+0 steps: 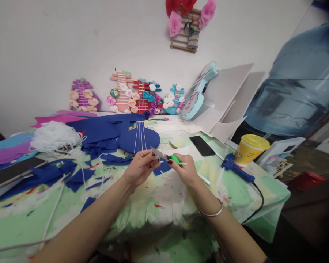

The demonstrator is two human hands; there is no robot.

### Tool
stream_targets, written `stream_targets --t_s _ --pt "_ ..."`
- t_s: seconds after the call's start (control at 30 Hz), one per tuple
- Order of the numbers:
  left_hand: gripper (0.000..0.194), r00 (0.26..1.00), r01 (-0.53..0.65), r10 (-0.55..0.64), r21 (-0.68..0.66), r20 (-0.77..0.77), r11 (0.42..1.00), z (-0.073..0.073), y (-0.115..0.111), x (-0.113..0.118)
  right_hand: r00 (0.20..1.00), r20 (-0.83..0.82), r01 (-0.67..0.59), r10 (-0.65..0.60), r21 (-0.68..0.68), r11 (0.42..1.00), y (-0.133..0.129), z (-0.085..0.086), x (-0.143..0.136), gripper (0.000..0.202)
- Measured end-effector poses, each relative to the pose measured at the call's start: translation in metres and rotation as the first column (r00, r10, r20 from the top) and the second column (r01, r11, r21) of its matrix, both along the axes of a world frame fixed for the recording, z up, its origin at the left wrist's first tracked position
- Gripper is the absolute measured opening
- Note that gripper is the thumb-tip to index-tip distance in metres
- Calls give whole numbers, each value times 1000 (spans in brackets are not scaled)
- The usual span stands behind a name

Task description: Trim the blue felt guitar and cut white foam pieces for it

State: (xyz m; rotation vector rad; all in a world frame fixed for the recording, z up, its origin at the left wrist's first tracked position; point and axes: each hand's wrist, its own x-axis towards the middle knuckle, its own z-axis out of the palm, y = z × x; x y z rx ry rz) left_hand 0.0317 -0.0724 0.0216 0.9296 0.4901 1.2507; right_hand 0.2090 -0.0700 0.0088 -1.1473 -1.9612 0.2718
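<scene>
My right hand is closed around the green handle of a small knife, its blade pointing left. A short white stick pokes out by the fingers of that hand. Close to the blade's tip, my left hand has its fingers pinched together; what they hold is too small to make out. Below the hands lies a dark blue felt piece with small white bits on it. Just behind them rests a blue felt-covered instrument body with white strings.
White yarn, blue felt scraps and a phone lie at left. A black phone, blue glue gun with a cord, and yellow cup stand at right. Decorated miniature instruments line the wall.
</scene>
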Motion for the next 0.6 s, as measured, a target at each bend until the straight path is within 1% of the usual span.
stream_targets --t_s 0.13,0.23,0.47,0.6 --pt "20 999 11 -14 74 40 997 3 -1 -1 1000 13 16 -16 -13 1000 1 0 1 47" --pt "23 998 16 -21 98 53 995 5 -1 -2 999 21 27 -27 -11 1000 1 0 1 47" --pt "26 999 14 -18 93 47 996 8 -2 -5 998 50 47 -46 -3 999 2 -1 2 48" --pt "21 1000 -3 5 76 -21 997 6 0 -4 997 62 54 -55 7 998 1 -1 2 48"
